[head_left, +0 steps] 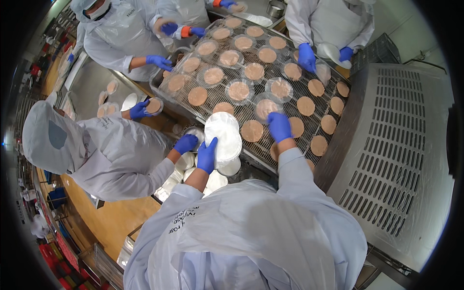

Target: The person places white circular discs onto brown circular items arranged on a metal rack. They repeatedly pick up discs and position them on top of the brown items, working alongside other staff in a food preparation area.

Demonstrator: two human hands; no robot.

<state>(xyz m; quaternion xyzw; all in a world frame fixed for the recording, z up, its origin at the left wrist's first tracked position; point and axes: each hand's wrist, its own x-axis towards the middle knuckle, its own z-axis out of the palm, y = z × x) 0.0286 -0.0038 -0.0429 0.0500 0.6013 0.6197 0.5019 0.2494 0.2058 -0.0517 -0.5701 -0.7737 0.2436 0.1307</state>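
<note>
My left hand (207, 157), blue-gloved, is closed around the edge of a thick stack of white round sheets (223, 137). My right hand (280, 126), also gloved in blue, reaches over the wire-mesh conveyor (290, 140). Its fingers are pinched together at the near edge of a clear round film sheet (267, 100), which lies over a flat pinkish-beige disc (265, 110). Beside that hand, bare discs of the same kind (252, 131) rest on the mesh. Farther up the belt, many discs (239, 91) have clear film on them. My fingertips are partly hidden.
At my left, a co-worker (111, 145) holds a disc in one gloved hand. Others stand along the belt's far side. A slotted metal cover (386, 150) borders it on the right. More white round sheets (215, 181) lie below my left hand, and a steel table (92, 82) stands left.
</note>
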